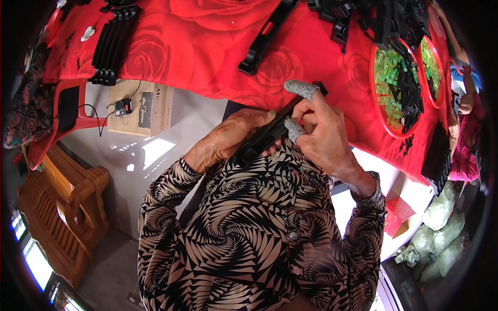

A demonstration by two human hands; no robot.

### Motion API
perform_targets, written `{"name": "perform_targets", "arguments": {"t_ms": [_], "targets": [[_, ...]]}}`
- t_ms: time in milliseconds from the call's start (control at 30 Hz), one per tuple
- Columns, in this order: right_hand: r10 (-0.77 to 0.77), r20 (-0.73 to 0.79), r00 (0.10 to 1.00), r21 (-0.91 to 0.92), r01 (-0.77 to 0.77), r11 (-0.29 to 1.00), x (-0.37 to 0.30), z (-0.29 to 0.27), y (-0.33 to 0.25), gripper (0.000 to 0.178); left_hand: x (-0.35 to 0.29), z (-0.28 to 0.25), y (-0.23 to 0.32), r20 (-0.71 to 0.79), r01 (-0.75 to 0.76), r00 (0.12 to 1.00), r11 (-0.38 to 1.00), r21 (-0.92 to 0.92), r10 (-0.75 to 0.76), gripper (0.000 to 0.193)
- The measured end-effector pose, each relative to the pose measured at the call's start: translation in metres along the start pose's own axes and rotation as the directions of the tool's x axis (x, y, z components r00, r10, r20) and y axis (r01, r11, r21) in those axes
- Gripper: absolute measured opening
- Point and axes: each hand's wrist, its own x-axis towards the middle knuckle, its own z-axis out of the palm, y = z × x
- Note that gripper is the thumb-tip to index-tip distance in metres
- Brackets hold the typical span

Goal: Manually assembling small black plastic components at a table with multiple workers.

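Observation:
Both my hands hold one long black plastic strip (270, 132) just in front of my chest, at the near edge of a table with a red rose-patterned cloth (207, 46). My left hand (236, 137) grips the strip's lower end from underneath. My right hand (319, 129) clasps the upper end, and grey knitted finger cots cover its index fingertip (301, 89) and thumb tip (293, 129). My patterned black-and-cream sleeves fill the lower middle of the view.
On the cloth lie a stack of black strips (111, 44), a single black strip (267, 36) and a heap of black parts (384, 20). Two red round trays (374, 98) hold green pieces. A cardboard box (140, 109), red chair (57, 124), wooden bench (57, 207) stand left.

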Motion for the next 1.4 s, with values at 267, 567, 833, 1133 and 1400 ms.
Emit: {"name": "perform_targets", "arguments": {"t_ms": [267, 567, 833, 1133, 1400], "targets": [[-0.014, -0.045, 0.999, -0.101, 0.009, 0.995, -0.004, 0.008, -0.001, 0.065, -0.003, 0.002, 0.001, -0.014, -0.031, 0.999, 0.998, 0.059, 0.032, 0.042], [-0.077, -0.070, 0.995, -0.142, 0.066, 0.988, -0.009, 0.016, 0.012, 0.059, -0.023, 0.028, 0.008, -0.094, -0.148, 0.970, 0.849, 0.507, 0.225, 0.025], [-0.131, -0.128, 0.983, -0.202, 0.104, 0.974, -0.015, 0.023, 0.008, 0.058, -0.021, 0.030, -0.003, -0.133, -0.145, 0.903, 0.580, 0.801, 0.409, 0.026], [-0.190, -0.191, 0.963, -0.255, 0.138, 0.957, -0.014, 0.027, 0.005, 0.053, -0.017, 0.034, -0.012, -0.041, -0.168, 0.834, 0.323, 0.931, 0.551, 0.023], [-0.177, -0.236, 0.955, -0.259, 0.114, 0.959, -0.019, 0.034, 0.012, 0.053, -0.005, 0.028, -0.027, -0.116, -0.134, 0.744, 0.318, 0.939, 0.658, 0.021]]}}
